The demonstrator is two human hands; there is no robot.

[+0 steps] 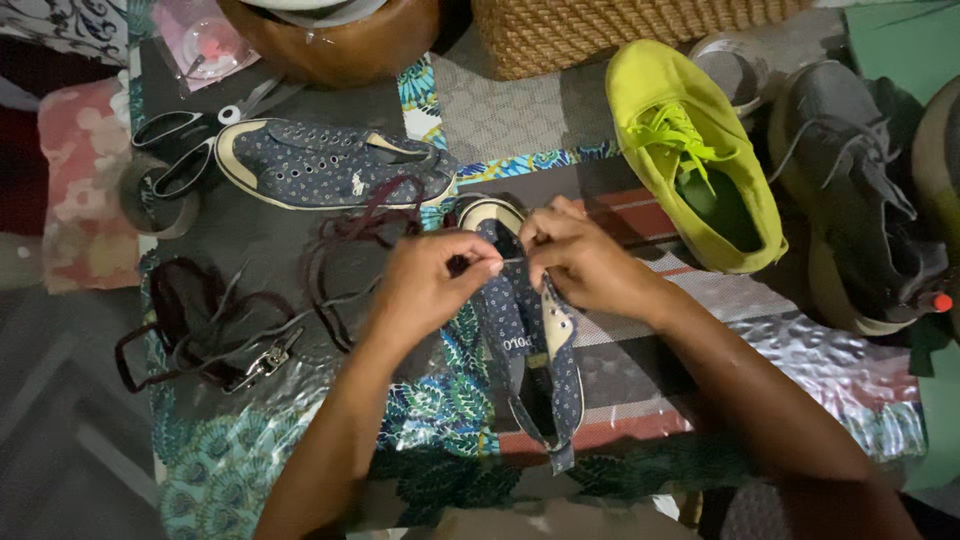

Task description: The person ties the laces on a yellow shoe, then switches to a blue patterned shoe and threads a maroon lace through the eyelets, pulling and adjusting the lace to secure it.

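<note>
While the navy dotted sneaker point(525, 340) lies at the middle of the tabletop point(800, 340), toe pointing far, the left hand point(430, 280) and right hand point(585, 262) meet over its eyelets, each grip pinched on a dark lace point(345, 240). Lace looks limp and light; canvas soft, best held by the eyelet edges.

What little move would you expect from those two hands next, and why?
Probably pulling the dark lace through an eyelet near the toe. The left hand and right hand pinch together over the navy shoe, whose eyelets look unlaced, and the lace trails loose to the left on the table.
</note>
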